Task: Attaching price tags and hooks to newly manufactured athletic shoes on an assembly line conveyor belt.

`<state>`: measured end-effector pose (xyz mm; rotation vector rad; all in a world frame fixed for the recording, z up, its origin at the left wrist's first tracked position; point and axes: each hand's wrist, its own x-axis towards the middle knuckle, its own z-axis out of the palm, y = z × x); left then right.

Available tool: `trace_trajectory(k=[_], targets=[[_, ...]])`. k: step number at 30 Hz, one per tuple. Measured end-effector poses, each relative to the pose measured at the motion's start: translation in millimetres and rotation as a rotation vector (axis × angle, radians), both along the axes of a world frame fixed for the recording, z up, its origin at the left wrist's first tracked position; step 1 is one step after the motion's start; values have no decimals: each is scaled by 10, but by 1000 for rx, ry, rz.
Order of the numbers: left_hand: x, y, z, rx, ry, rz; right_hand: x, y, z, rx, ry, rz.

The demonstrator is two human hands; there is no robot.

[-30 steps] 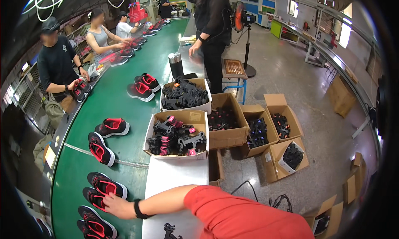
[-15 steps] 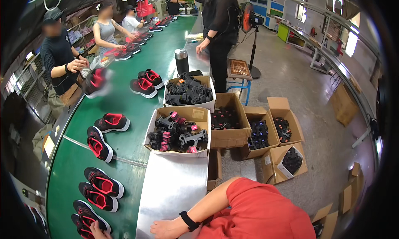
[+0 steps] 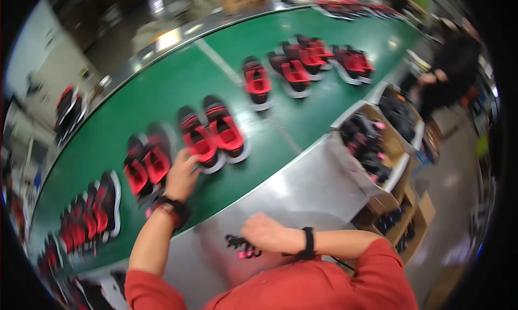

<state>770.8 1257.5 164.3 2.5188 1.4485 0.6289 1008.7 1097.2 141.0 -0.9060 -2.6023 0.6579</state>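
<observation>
Fingers of the left hand (image 3: 182, 175) spread loosely over the heel end of a red-and-black sneaker (image 3: 198, 139) on the green conveyor belt (image 3: 162, 89); blur hides whether they grip it. Its mate (image 3: 226, 129) lies just beside it, farther from the hand. Near the belt's edge, on the steel tabletop (image 3: 302, 186), the right hand (image 3: 267, 233) curls half-closed above a small black-and-pink part (image 3: 242, 247), touching or almost touching it. Cardboard boxes (image 3: 377, 148) of dark parts stand beyond the tabletop.

Shoes (image 3: 210, 137) lie on the belt (image 3: 162, 89); boxes (image 3: 377, 148) stand to its right.
</observation>
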Motion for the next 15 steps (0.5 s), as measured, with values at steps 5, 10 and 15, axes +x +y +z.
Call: trace_trajectory(k=[5, 10, 15], targets=[[-237, -197, 89, 52, -135, -78, -101, 90, 234, -291, -63, 91], [-287, -406, 27, -13, -77, -110, 28, 427, 441, -948, 179, -150], [-270, -486, -21, 9, -21, -90, -44, 678, 440, -945, 531, -472]])
